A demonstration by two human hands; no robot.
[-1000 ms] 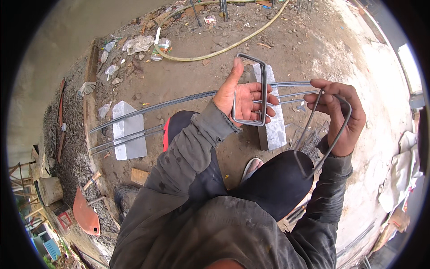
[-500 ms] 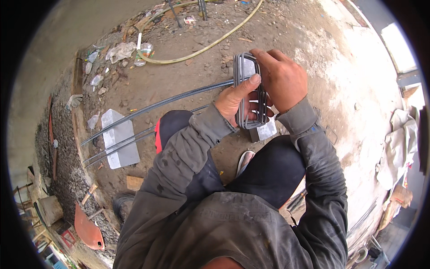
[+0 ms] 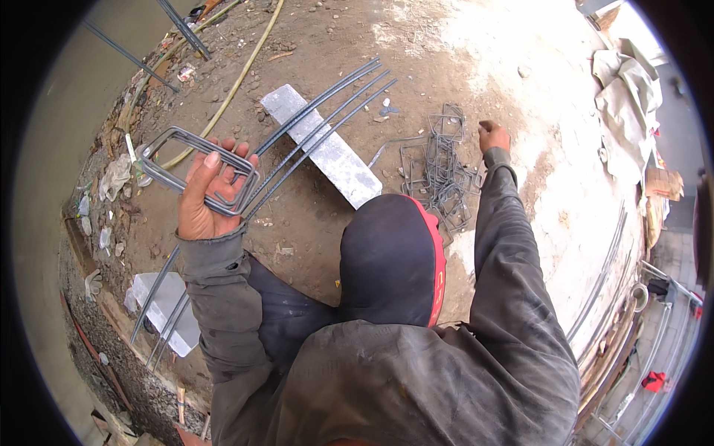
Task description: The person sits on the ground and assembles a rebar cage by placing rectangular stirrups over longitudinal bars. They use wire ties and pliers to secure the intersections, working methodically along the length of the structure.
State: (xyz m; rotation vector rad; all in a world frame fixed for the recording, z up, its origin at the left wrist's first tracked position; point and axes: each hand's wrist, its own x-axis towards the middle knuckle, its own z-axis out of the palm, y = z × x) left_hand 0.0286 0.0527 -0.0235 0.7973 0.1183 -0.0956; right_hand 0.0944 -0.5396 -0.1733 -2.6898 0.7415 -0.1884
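Observation:
My left hand point(image 3: 210, 195), raised on the left, is closed around a small bundle of rectangular rebar stirrups point(image 3: 165, 178), with the thumb pressed over the wires. Out to the right, my right hand point(image 3: 494, 137) hangs over the ground with its fingers curled and nothing showing in them. Close to it, on its left, lies a tangled pile of rebar stirrups point(image 3: 439, 171). Several long ribbed steel bars point(image 3: 316, 108) run slantwise beneath the left hand and across a grey block point(image 3: 342, 165).
A second pale block point(image 3: 175, 293) supports the bars' near ends at lower left. A yellowish hose point(image 3: 245, 70) curves over the dirt, and upright bars point(image 3: 186, 31) stand behind it. A grey cloth point(image 3: 625, 111) lies at far right, with pipes point(image 3: 654, 349) below it.
My hands have parted: the left has carried the stirrups leftward, while the right has let go of them and reached out right. My view has swung right, bringing the stirrup pile into sight.

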